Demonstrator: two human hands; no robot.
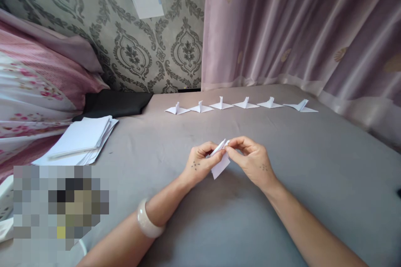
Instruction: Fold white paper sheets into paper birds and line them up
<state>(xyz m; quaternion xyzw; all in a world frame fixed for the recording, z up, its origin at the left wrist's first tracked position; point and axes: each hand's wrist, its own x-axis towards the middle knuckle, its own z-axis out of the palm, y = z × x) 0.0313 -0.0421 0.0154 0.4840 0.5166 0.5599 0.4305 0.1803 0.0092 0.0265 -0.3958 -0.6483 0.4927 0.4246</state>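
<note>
Above the grey surface, both hands hold one folded white paper piece (221, 167). My left hand (200, 162) grips its left side, thumb on the near face and fingers behind. With thumb and forefinger, my right hand (250, 157) pinches the upper right tip of the same paper. One flap of it hangs down between the hands, and its upper end is a narrow folded point. Farther back stands a row of several finished-looking white folded paper figures (221, 103), each with flat wings and an upright part in the middle.
A stack of white paper sheets (78, 137) lies at the left, beside a black flat item (115, 103). The grey cloth-covered surface (313, 167) meets a patterned wall (175, 41) and a pink curtain (266, 29). The lower left corner is blurred out.
</note>
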